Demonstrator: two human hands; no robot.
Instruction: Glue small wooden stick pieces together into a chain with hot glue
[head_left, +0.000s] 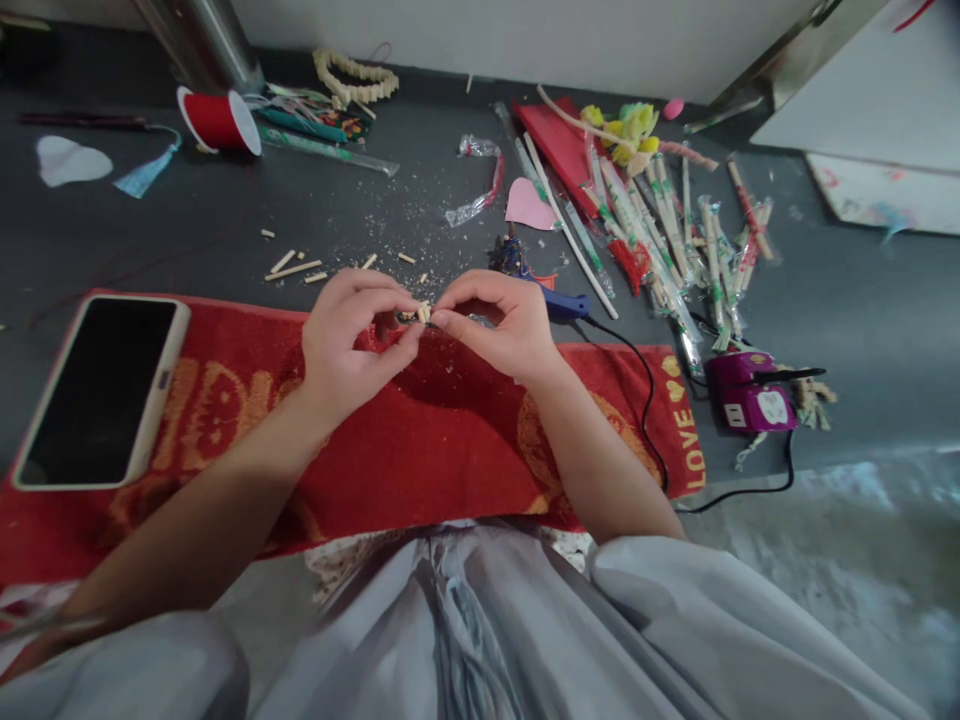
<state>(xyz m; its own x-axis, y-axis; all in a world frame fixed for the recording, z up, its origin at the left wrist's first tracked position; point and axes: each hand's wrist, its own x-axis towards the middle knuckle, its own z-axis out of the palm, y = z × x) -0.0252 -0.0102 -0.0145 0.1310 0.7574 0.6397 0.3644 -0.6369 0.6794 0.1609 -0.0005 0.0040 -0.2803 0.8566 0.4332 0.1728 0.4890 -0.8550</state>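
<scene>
My left hand [356,335] and my right hand [502,318] meet over the back edge of a red towel [450,440], fingertips pinched together. Between them is a small pale wooden piece [424,312], apparently short bits of stick joined together. Its lower part is hard to make out among the fingers. Behind my right hand lies a glue gun with a blue handle [562,303], partly hidden. Short cut stick pieces [292,270] and wood crumbs are scattered on the dark table just beyond my left hand.
A phone [101,390] lies on the towel at left. Farther back are a red thread spool [219,121] and a wooden bead-like loop [352,78]. Wrapped chopsticks [667,220] pile up at right, near a purple power socket [750,392] with a black cord.
</scene>
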